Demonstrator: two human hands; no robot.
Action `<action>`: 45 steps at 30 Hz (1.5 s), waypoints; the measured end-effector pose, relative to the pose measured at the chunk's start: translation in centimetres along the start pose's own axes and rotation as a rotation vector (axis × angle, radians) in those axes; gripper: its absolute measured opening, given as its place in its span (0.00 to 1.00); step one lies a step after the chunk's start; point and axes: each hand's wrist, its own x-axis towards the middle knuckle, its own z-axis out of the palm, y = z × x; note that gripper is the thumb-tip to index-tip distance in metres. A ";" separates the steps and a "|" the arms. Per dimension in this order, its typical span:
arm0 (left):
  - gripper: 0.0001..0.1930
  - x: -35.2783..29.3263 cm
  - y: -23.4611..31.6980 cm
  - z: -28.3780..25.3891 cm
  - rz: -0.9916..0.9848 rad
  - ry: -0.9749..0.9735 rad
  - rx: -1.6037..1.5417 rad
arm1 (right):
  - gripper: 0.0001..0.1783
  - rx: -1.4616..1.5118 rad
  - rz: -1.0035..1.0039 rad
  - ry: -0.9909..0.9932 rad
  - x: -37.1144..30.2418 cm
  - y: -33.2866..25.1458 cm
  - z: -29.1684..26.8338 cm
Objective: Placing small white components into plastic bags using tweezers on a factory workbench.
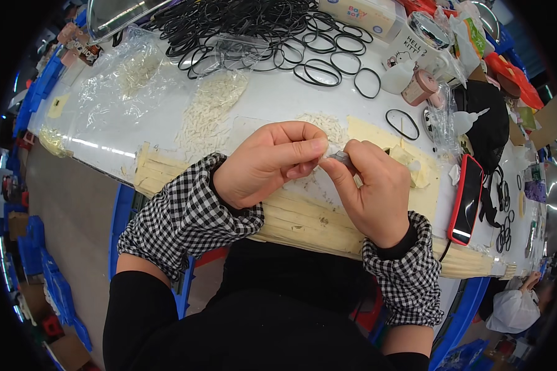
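Note:
My left hand (272, 162) is closed in a pinch, its thumb and forefinger on a tiny whitish piece (330, 150). Against it, my right hand (375, 188) grips a small grey object (343, 159), mostly covered by the fingers; its kind does not show. The fingertips of both hands nearly meet over the front of the table. Just beyond them lies a small heap of white bits (325, 125). A larger pile of similar white pieces (198, 120) spills from a clear bag to the left. Checkered sleeve covers wrap both forearms.
Black elastic bands (241, 28) lie heaped at the back, with loose loops to the right. A red-edged phone (466, 199), a pink jar (419, 86) and a white cup (413, 46) stand or lie at right. Yellowish tape (291, 232) covers the table's front edge.

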 end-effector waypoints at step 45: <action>0.13 0.1 -0.1 -0.2 -0.093 -0.014 -0.063 | 0.16 0.119 0.014 0.020 0.4 0.1 0.2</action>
